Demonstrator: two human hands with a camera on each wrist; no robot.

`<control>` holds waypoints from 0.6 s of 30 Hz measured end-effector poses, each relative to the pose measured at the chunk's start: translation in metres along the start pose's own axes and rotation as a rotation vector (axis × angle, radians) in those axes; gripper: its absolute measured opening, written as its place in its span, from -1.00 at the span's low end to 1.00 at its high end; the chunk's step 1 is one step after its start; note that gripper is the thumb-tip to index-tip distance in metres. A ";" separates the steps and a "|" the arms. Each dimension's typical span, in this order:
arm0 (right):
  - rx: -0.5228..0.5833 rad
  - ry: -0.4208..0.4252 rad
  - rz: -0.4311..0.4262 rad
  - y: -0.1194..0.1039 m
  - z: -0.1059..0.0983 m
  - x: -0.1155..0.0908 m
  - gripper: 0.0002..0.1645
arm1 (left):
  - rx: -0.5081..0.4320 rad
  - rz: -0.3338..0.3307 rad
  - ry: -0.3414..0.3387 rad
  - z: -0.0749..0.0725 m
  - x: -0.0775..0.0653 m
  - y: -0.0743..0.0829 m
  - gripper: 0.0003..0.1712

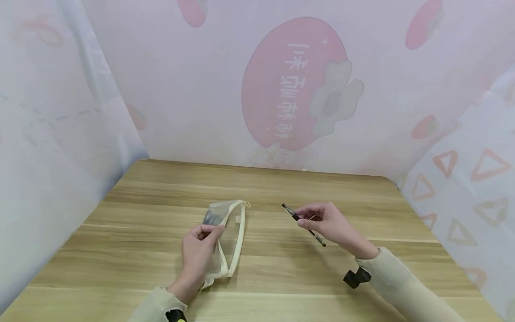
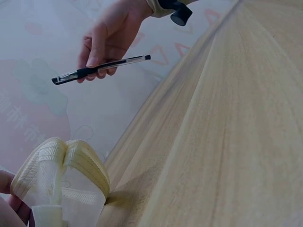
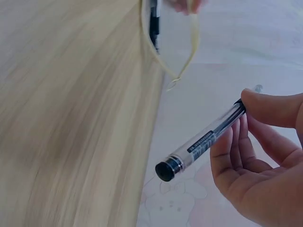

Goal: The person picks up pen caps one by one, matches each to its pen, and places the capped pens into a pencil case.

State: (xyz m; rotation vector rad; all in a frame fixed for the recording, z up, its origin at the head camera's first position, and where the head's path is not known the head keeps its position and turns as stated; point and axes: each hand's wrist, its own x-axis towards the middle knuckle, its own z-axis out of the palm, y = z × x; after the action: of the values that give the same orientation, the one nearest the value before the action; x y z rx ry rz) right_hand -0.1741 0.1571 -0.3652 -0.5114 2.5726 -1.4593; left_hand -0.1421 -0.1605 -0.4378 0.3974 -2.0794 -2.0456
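On the wooden table (image 1: 277, 277) lies a sheer, cream-edged zipper pouch (image 1: 235, 232), its mouth spread apart. My left hand (image 1: 197, 250) pinches one edge of that mouth between thumb and fingers. To the right, my right hand (image 1: 327, 223) holds a clear-barrelled black pen (image 1: 297, 217) above the table, apart from the pouch. The right wrist view shows the pen's (image 3: 201, 144) black end cap and a label on its barrel. Through the mesh I see something dark, and the right wrist view shows a dark pen-like object (image 3: 154, 28) there, partly cut off.
Pale printed curtains stand behind the table and on both sides, with a large pink strawberry print (image 1: 293, 85) on the back one. A black wrist camera (image 1: 356, 277) sits at my right cuff. A thin loop (image 1: 247, 204) hangs from the pouch's far corner.
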 end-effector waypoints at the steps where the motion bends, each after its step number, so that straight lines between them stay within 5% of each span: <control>1: 0.016 0.007 0.011 -0.001 0.002 0.000 -0.70 | 0.001 0.001 0.001 0.000 0.000 0.000 -0.74; 18: 0.403 0.029 0.131 -0.033 0.059 0.008 -0.71 | -0.008 -0.009 -0.001 0.000 0.001 0.000 -0.74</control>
State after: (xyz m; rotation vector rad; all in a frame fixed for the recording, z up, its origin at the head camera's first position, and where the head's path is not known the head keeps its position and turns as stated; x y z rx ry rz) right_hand -0.1574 0.0911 -0.3675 -0.2607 2.1925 -1.8771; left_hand -0.1427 -0.1606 -0.4381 0.4058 -2.0733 -2.0588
